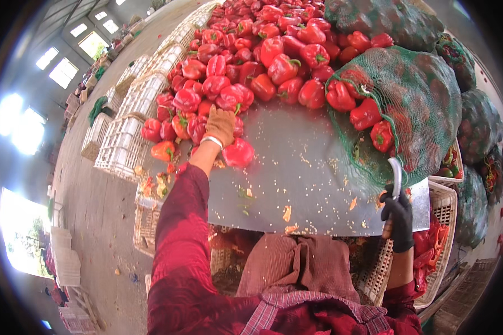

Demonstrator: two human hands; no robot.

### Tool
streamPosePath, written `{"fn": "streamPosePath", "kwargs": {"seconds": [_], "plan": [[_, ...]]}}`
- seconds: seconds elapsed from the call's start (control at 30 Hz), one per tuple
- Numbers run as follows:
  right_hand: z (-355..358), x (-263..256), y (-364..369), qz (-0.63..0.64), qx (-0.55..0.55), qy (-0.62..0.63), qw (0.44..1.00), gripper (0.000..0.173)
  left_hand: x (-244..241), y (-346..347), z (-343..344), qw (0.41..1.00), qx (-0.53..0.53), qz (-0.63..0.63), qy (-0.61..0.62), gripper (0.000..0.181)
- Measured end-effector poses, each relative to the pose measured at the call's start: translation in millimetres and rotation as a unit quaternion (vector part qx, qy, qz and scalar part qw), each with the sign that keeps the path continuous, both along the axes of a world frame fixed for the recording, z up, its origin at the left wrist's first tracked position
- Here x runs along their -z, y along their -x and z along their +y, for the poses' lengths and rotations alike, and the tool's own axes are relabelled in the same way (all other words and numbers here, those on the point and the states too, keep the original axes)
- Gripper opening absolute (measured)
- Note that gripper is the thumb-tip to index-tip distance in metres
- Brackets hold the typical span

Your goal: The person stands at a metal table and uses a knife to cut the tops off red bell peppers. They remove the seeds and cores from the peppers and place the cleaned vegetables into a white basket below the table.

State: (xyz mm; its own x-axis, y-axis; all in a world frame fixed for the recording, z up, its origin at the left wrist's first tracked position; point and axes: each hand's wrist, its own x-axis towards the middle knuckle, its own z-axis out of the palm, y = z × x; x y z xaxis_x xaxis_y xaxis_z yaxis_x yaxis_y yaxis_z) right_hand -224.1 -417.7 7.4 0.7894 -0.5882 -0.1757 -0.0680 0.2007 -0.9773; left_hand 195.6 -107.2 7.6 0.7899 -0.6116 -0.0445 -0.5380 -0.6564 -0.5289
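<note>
My left hand [221, 125], in an orange-brown glove, reaches onto the near edge of a heap of red bell peppers [272, 54]. Its fingers touch the peppers there, but whether they grip one is hidden. Just below that wrist, a single red bell pepper [238, 153] lies on the metal tabletop [285, 167]. Over the table's right end, my right hand [397, 220] wears a dark glove and is closed around a curved metal tool [395, 176], its bent end pointing up and away from me. Pale seeds and orange pepper scraps [287, 213] are scattered across the metal.
A green mesh sack [423, 96] of peppers lies with its mouth spread on the table's right side. Below, a plastic crate [450, 234] holds red pepper pieces. White crates [123, 142] line the left side, and more full sacks [480, 125] stand farther right.
</note>
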Motion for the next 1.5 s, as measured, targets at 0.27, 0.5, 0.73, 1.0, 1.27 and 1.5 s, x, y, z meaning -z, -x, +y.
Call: {"fn": "streamPosePath", "kwargs": {"seconds": [0.27,0.5,0.73,1.0,1.27,1.5], "plan": [[32,-3,-12,0.018,0.024,-0.027,0.999,0.025,-57,19,-6,0.947,0.016,0.018,0.322,0.066],[75,-30,-45,0.077,-0.053,0.060,0.994,0.031,-23,153,-63,0.574,0.060,0.466,0.671,0.076],[81,37,-84,-0.072,-0.083,0.520,0.847,0.018,6,233,-84,0.754,0.026,0.324,0.571,0.055],[105,39,-12,0.114,-0.173,0.443,0.872,0.016,-15,247,-69,0.366,-0.110,0.557,0.737,0.034],[59,15,40,0.084,-0.123,0.276,0.950,0.035,-40,234,-48,0.421,-0.061,0.460,0.779,0.029],[78,-48,-73,-0.030,-0.195,0.382,0.903,0.064,-42,258,-58,0.615,0.023,0.449,0.647,0.039]]}}
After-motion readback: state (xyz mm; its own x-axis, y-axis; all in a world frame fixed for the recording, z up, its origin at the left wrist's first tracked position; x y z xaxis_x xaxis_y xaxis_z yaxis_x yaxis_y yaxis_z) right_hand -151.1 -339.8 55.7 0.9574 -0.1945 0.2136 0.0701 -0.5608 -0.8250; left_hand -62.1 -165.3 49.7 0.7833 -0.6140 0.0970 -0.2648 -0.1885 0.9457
